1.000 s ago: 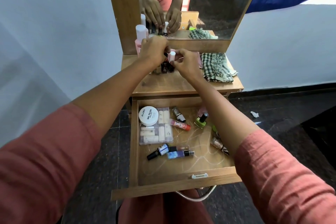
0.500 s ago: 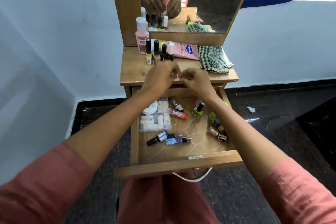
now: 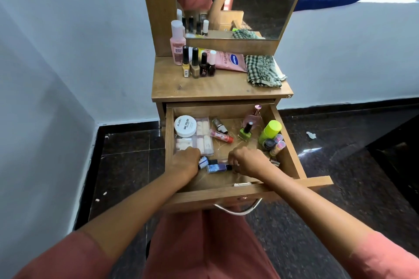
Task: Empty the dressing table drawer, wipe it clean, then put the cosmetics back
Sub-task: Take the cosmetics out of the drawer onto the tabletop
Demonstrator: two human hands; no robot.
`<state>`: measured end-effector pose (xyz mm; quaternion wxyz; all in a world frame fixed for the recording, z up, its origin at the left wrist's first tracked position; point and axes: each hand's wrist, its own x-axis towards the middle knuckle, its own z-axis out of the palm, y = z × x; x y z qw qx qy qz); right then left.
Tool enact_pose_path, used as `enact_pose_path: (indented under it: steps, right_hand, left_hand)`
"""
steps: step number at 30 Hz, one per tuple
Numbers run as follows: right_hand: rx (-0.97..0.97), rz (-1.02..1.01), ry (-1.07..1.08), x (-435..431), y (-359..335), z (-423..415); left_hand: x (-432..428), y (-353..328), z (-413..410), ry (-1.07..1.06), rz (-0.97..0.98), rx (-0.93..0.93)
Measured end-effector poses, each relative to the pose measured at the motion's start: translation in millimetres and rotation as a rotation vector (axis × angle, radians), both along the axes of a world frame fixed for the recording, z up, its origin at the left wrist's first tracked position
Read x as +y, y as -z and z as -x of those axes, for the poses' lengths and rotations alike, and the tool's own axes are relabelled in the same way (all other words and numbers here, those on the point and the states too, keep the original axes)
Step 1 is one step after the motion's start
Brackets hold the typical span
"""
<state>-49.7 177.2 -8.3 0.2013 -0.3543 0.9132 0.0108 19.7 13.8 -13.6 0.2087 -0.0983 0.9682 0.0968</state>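
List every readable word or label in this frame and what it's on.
"NAIL POLISH": lid of the white tub in the drawer; its smaller print is unreadable.
Pink pouch: blue logo and lettering, too blurred to read.
Upright bottles: labels too small to read.

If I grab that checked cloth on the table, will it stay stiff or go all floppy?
Probably floppy: the checked cloth lies crumpled in soft folds on the table top. It looks like thin fabric, so it is likely light. Pushed, it would probably bunch up, not roll.
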Motion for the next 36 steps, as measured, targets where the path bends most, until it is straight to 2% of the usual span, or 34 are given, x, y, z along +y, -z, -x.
enact_pose_path:
  steps: [5, 10, 15, 18, 21, 25, 29, 33, 36]
  right_hand:
    - [0.075, -0.019, -0.027, -3, 2, -4]
    - [0.015, -0.024, 0.003, -1, 3, -3]
    - [-0.246, 0.262, 0.129, 1, -12, 2]
    - [-0.291, 0.419, 0.233, -3, -20, 1]
    - [-0.291, 0.505, 0.276, -8, -27, 5]
    - [-0.213, 0.636, 0.302, -13, -52, 21]
    - [-0.067, 0.79, 0.33, -21, -87, 51]
    - [0.107, 0.915, 0.352, -36, -117, 88]
    - [0.187, 0.972, 0.36, -49, -127, 114]
  left_hand:
    - [4, 4, -4, -0.022, 0.027, 0.035]
    - [4, 3, -5, -0.047, 0.006, 0.065]
    - [-1, -6, -2, -0.139, -0.143, 0.221]
    - [1, -12, 3, -0.194, -0.273, 0.307]
    - [3, -23, 10, -0.205, -0.319, 0.347]
    - [-2, -53, 29, -0.157, -0.382, 0.416]
    - [-5, -98, 57, -0.119, -0.448, 0.561]
    - [-10, -142, 102, -0.095, -0.352, 0.684]
    - [-14, -160, 133, -0.058, -0.278, 0.688]
